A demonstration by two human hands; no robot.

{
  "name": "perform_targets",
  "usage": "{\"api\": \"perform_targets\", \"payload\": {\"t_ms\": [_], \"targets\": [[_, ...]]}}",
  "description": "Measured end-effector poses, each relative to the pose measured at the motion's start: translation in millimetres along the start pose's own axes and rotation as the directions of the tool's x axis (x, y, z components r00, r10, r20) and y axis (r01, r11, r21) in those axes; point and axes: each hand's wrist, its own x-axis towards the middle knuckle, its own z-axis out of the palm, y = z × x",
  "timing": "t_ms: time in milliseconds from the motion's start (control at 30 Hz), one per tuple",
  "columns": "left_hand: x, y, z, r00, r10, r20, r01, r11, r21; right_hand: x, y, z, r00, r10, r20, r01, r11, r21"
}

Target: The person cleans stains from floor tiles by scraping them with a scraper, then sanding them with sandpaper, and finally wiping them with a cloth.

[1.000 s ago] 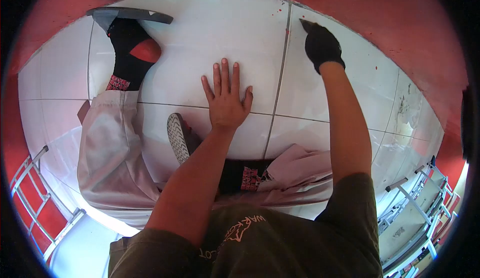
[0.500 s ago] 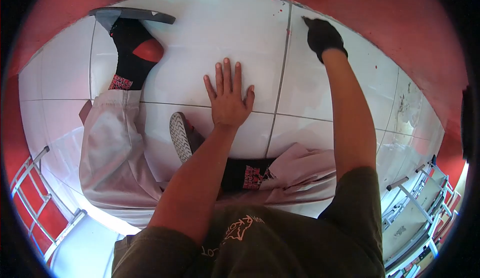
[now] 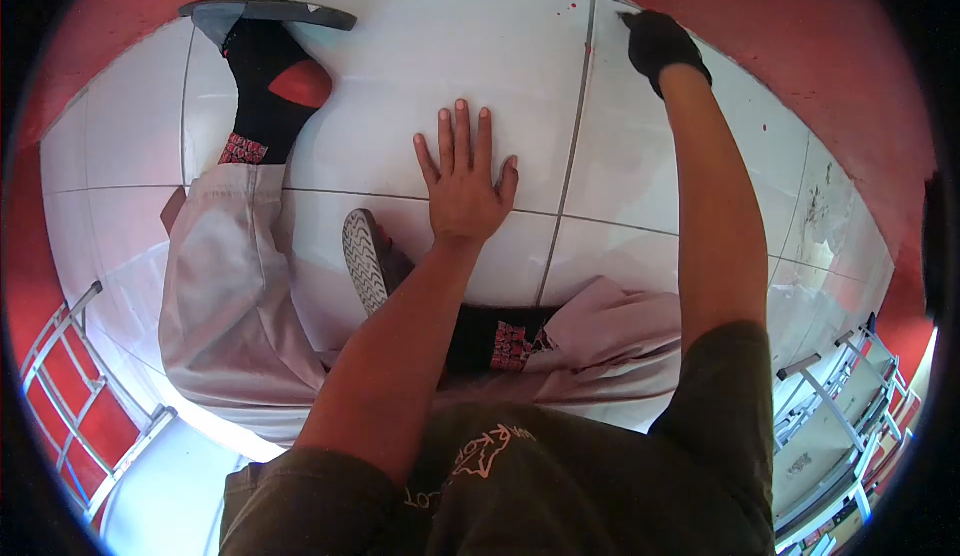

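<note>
Head view: dark pointed piece [image 3: 625,18] clasped in gloved right hand [image 3: 667,49], upper right, aimed leftward near red wall [image 3: 770,26]; bare left hand [image 3: 467,181] laid flat, mid-frame on tiles [image 3: 370,86], farther off.

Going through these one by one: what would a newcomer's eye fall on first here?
Probably the bare left hand, fingers spread on the white tiles near the middle of the view. Next, the right hand in its dark glove, upper right near the red wall. At upper left, a black sock shows a red heel.
</note>
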Motion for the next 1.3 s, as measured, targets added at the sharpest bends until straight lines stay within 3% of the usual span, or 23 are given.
{"api": "perform_targets", "payload": {"t_ms": [167,233,300,400,467,567,667,767,800,833,900,967,1000,1033,1100,1167,1233,1267,1300], "targets": [[2.1,0.9,-0.4,1.000,-0.011,-0.001,0.011,1.000,-0.009,-11.6,-0.2,12.2,0.998,-0.066,-0.021,0.065,0.997,-0.048],[2.9,0.8,-0.2,1.000,-0.021,0.014,0.021,1.000,-0.011,-25.5,-0.8,15.2,0.987,-0.067,-0.144,0.079,0.994,0.078],[-1.5,1.1,0.3,0.999,-0.015,0.031,0.015,1.000,-0.008,-0.8,9.9,22.4,0.981,-0.100,-0.165,0.113,0.991,0.071],[1.9,0.4,-0.7,1.000,-0.012,-0.003,0.012,1.000,-0.012,0.3,0.3,4.7,0.997,0.011,-0.071,-0.004,0.996,0.092],[2.4,0.5,-1.1,1.000,-0.015,0.009,0.015,1.000,-0.017,-9.0,4.3,12.2,0.982,-0.141,-0.126,0.140,0.990,-0.011],[2.1,0.2,0.0,1.000,-0.016,0.007,0.017,1.000,-0.024,-19.5,4.7,15.8,0.977,-0.148,-0.153,0.151,0.989,0.003],[1.5,0.2,0.6,1.000,-0.018,0.012,0.018,1.000,-0.010,-3.5,-9.1,-6.6,1.000,0.012,0.028,-0.011,1.000,-0.025],[1.7,-0.8,0.3,1.000,-0.007,-0.008,0.007,1.000,-0.023,-7.3,-5.2,6.7,0.993,-0.115,0.004,0.114,0.987,-0.115],[3.4,-1.2,0.7,1.000,-0.011,-0.015,0.010,1.000,-0.026,-18.3,0.0,17.0,0.985,-0.119,-0.125,0.121,0.993,0.008],[3.0,-0.6,0.1,1.000,-0.017,-0.002,0.017,1.000,-0.026,-38.5,-3.4,18.1,0.942,-0.169,-0.291,0.182,0.983,0.017],[2.2,-0.3,0.5,1.000,-0.020,0.018,0.020,1.000,-0.023,-31.4,1.8,15.9,0.956,-0.177,-0.234,0.194,0.980,0.052],[1.5,-0.1,0.2,1.000,-0.006,0.007,0.006,1.000,-0.005,-11.4,-2.8,1.2,0.992,-0.106,-0.073,0.106,0.994,-0.011],[3.5,-0.5,0.0,1.000,0.002,0.000,-0.002,1.000,-0.003,-16.4,-9.6,-11.4,0.997,0.076,0.022,-0.078,0.987,0.140],[2.5,-0.8,-0.4,1.000,-0.002,0.006,0.002,1.000,-0.007,-18.5,-7.6,-6.9,0.997,0.078,0.018,-0.080,0.987,0.141],[3.4,-0.5,-0.8,1.000,-0.004,-0.001,0.004,1.000,-0.020,-17.3,-1.4,10.0,0.992,-0.096,-0.088,0.098,0.995,0.029],[2.2,0.0,-0.1,1.000,-0.009,0.005,0.009,1.000,-0.013,-38.5,-1.4,17.9,0.956,-0.159,-0.245,0.164,0.986,0.001],[-1.4,-0.7,0.6,1.000,-0.008,0.015,0.008,1.000,-0.012,-19.8,1.0,7.5,0.978,-0.176,-0.109,0.173,0.984,-0.038],[1.7,-0.2,0.2,1.000,-0.006,0.006,0.006,1.000,-0.016,-8.3,-1.5,5.8,0.999,-0.018,-0.039,0.018,1.000,0.008],[3.5,0.3,-0.1,1.000,0.014,-0.002,-0.014,1.000,-0.013,-9.0,-1.0,9.5,0.999,-0.003,-0.053,0.004,1.000,0.017]]}}
